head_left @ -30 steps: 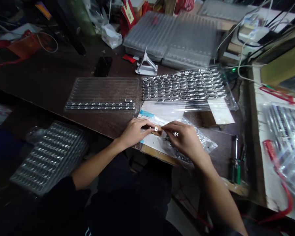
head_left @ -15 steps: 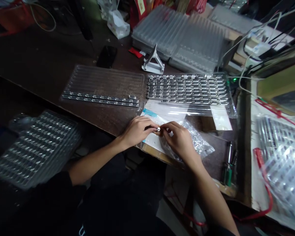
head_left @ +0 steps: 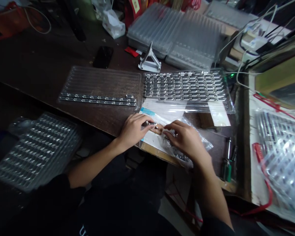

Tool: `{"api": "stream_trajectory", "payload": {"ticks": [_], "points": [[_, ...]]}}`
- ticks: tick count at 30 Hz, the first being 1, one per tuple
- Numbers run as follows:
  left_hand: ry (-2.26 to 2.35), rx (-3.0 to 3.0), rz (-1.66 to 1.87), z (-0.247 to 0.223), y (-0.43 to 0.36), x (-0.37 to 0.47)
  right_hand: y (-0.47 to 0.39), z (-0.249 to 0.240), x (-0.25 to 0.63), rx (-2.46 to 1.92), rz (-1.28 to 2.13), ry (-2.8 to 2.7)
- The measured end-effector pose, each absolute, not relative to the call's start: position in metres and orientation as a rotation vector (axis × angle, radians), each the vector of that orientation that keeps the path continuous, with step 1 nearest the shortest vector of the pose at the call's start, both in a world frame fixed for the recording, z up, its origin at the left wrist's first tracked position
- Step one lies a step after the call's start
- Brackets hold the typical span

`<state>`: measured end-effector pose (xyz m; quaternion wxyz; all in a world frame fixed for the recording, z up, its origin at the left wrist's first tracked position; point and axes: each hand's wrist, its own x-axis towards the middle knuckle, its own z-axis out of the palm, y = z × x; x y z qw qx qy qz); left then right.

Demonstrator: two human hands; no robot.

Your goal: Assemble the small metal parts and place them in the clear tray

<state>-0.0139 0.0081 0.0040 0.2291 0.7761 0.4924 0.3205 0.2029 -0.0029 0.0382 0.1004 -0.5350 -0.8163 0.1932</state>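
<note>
At the near edge of the desk point(head_left: 95, 118), our left hand point(head_left: 134, 129) pinches a small metal part point(head_left: 151, 124) between thumb and forefinger, just above a brown block point(head_left: 158, 129). Our right hand point(head_left: 186, 137) curls at the block's three o'clock, fingertips close together; we cannot tell whether they grip anything. From the block, a sparsely filled tray point(head_left: 103, 82) lies at ten o'clock, a green-handled screwdriver point(head_left: 227, 171) at four.
</note>
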Motion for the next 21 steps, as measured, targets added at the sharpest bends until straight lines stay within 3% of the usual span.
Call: {"api": "stream_trajectory", "payload": {"ticks": [11, 21], "points": [[1.254, 2.14, 0.869, -0.004, 0.011, 0.014, -0.008, 0.038, 0.21, -1.677, 0.541, -2.572], [1.279, 2.157, 0.803, -0.01, 0.012, 0.012, -0.002, 0.038, 0.226, -1.519, 0.725, -2.231]]}}
